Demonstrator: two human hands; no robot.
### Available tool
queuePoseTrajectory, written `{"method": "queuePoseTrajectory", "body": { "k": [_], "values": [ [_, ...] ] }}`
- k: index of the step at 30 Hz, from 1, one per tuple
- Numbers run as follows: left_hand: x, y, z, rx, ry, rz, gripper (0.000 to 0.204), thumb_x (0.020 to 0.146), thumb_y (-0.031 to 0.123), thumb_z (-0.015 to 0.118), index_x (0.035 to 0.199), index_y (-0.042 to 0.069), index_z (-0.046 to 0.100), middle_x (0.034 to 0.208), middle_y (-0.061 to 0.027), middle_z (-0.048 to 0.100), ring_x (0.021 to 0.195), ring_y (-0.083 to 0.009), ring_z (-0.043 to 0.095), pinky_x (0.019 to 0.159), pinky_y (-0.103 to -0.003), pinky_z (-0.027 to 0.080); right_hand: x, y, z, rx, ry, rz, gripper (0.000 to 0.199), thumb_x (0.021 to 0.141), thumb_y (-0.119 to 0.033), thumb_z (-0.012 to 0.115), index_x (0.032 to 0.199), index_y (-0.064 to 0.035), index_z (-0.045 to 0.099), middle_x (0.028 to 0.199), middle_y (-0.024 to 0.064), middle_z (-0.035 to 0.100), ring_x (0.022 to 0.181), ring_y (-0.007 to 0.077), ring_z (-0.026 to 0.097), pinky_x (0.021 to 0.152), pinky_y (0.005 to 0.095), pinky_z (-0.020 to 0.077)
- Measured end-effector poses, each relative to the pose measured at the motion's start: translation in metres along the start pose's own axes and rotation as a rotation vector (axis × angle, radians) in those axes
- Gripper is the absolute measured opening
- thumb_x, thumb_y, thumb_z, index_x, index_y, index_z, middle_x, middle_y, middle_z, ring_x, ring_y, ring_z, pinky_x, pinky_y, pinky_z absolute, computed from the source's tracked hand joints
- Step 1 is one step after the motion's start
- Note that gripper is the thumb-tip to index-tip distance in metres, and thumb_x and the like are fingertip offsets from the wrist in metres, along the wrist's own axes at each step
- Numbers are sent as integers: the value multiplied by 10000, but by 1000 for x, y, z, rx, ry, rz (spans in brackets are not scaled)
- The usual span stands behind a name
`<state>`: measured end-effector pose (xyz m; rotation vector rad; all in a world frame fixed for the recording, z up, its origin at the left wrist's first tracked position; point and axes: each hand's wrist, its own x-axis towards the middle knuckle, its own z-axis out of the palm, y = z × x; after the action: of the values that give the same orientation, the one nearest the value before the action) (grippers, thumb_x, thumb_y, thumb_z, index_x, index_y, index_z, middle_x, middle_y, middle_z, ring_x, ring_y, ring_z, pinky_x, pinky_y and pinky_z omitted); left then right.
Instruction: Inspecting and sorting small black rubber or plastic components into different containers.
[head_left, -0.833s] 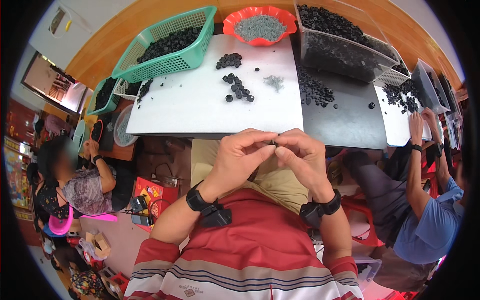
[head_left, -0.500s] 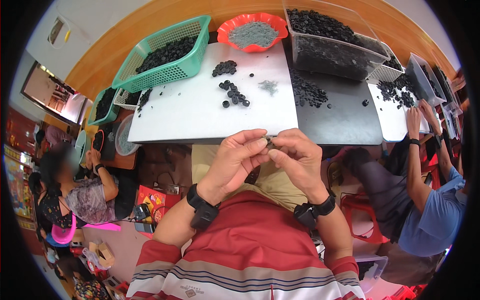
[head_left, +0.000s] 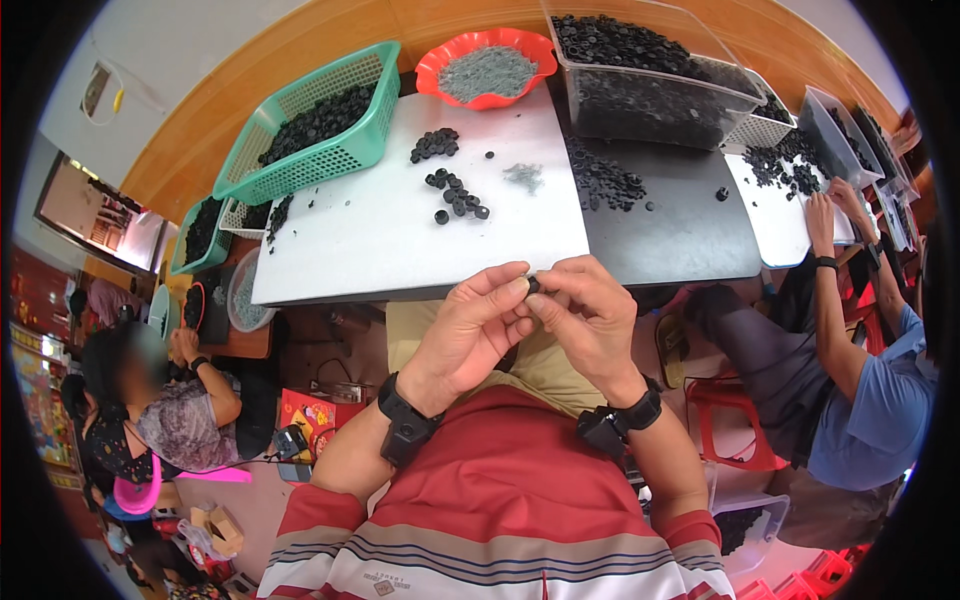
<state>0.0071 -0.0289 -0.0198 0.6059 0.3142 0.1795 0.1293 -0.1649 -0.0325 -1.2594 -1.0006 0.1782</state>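
My left hand (head_left: 475, 325) and my right hand (head_left: 590, 312) meet in front of my chest, just below the near edge of the white board (head_left: 340, 240). Their fingertips pinch one small black ring-shaped part (head_left: 533, 284) between them. Both wrists wear black bands. On the board lie a row of small black rings (head_left: 458, 196), a little heap of them (head_left: 435, 144) and a tuft of tiny grey pieces (head_left: 523, 176).
A green basket (head_left: 315, 125) of black parts stands at the back left, a red bowl (head_left: 487, 68) of grey pieces behind the board, a clear bin (head_left: 650, 75) of black parts on the dark board (head_left: 680, 225). A person at right sorts parts; another sits lower left.
My joined hands have stayed together on the small part and sit slightly lower and nearer my chest in the picture; the view has tilted a little.
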Motion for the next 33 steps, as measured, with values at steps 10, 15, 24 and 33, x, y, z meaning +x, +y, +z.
{"method": "queuePoseTrajectory", "body": {
  "k": [10, 15, 24, 33],
  "values": [
    [-4, 4, 5, -8, 96, 14, 229, 988, 80, 673, 1217, 83, 663, 1018, -21, 700, 886, -115, 667, 798, -278, 559, 7, 6, 14, -292, 61, -253, 269, 810, 39, 783, 1063, -6, 708, 960, 125, 652, 709, 223, 680, 595, 310, 554],
    [-4, 1, 0, -29, 79, 22, 217, 990, 76, 671, 1206, 89, 666, 1015, -15, 699, 889, -113, 666, 792, -274, 554, 8, 7, 14, -402, 44, -328, 291, 807, 31, 781, 1080, -16, 692, 955, 121, 654, 719, 244, 679, 575, 332, 554],
    [-8, 4, 3, 45, 97, 61, 241, 1000, 106, 666, 1238, 64, 659, 1012, -9, 693, 870, -96, 657, 776, -252, 554, 8, 14, 18, -379, 40, -341, 288, 860, -15, 773, 1121, -2, 652, 993, 136, 637, 675, 237, 668, 555, 327, 548],
    [18, 54, -23, 1318, 552, 687, 290, 935, 171, 733, 1183, 22, 708, 1042, -68, 712, 860, -174, 667, 765, -323, 544, 9, 11, 10, -301, 72, -246, 260, 880, -5, 758, 1114, 22, 647, 1003, 135, 628, 646, 159, 625, 561, 275, 503]
  ]
}}
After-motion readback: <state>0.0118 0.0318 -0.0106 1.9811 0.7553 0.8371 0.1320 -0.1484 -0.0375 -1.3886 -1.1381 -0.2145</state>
